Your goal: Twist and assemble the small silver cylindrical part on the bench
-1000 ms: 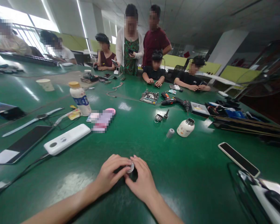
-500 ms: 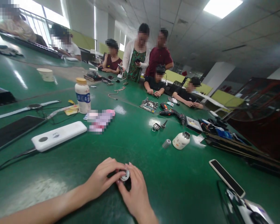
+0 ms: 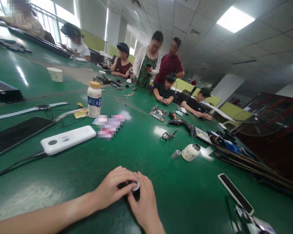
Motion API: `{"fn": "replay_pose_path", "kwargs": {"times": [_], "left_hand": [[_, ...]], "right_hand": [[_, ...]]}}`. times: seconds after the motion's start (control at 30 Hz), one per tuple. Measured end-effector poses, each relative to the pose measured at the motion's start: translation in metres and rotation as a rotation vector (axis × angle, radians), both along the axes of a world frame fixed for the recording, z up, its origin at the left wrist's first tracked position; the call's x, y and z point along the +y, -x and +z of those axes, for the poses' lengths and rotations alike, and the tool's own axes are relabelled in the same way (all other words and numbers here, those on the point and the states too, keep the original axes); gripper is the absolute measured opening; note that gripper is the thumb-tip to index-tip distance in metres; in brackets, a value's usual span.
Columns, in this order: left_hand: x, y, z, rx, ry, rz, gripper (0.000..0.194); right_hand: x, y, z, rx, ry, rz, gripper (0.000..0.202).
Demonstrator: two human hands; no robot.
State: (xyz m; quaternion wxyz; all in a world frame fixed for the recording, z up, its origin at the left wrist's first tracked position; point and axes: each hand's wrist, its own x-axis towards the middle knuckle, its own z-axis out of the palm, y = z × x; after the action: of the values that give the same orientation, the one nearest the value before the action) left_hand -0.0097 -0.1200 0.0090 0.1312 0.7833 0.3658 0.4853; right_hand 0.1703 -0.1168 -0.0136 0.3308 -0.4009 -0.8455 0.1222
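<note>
Low over the green table (image 3: pixel 107 162), my left hand (image 3: pixel 118 187) and my right hand (image 3: pixel 145 198) meet around a small round whitish piece (image 3: pixel 136 186). Fingers of both hands are curled on it and cover most of it, so its full shape is hidden. Beyond them to the right, a small grey cylinder (image 3: pixel 176 154) lies beside a cream-coloured container (image 3: pixel 190 152) with an open metal mouth. Farther back are a small metal case with a ring (image 3: pixel 165 136) and a dark bit-like part (image 3: pixel 174 133).
On the left lie a white power bank-like device (image 3: pixel 68 139), a dark tablet (image 3: pixel 21 133) and a capped bottle (image 3: pixel 94 100). A phone (image 3: pixel 235 193) rests at right. A power drill (image 3: pixel 183 125) and circuit board (image 3: pixel 158 113) sit farther back. Several people are around the table.
The view has shifted slightly, so most things appear a little lower or farther right. Both hands stay around the small round piece, and less of it shows between the fingers.
</note>
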Motion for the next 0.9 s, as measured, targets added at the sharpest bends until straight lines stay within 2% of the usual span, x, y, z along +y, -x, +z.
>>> {"fn": "replay_pose_path", "kwargs": {"times": [0.3,0.5,0.73,0.9], "left_hand": [[0.002,-0.005,0.006,-0.142,0.165,0.028,0.015],[0.001,-0.003,0.01,-0.13,0.219,0.024,0.018],[0.002,0.0,0.011,-0.114,0.304,-0.012,0.019],[0.003,-0.002,0.011,-0.153,0.346,0.026,0.02]], "right_hand": [[0.007,0.009,0.014,-0.026,0.022,-0.039,0.031],[0.003,0.007,0.012,-0.074,0.013,-0.043,0.039],[0.0,0.004,0.013,-0.064,0.03,-0.026,0.037],[0.0,0.003,0.015,-0.073,0.028,-0.024,0.036]]}}
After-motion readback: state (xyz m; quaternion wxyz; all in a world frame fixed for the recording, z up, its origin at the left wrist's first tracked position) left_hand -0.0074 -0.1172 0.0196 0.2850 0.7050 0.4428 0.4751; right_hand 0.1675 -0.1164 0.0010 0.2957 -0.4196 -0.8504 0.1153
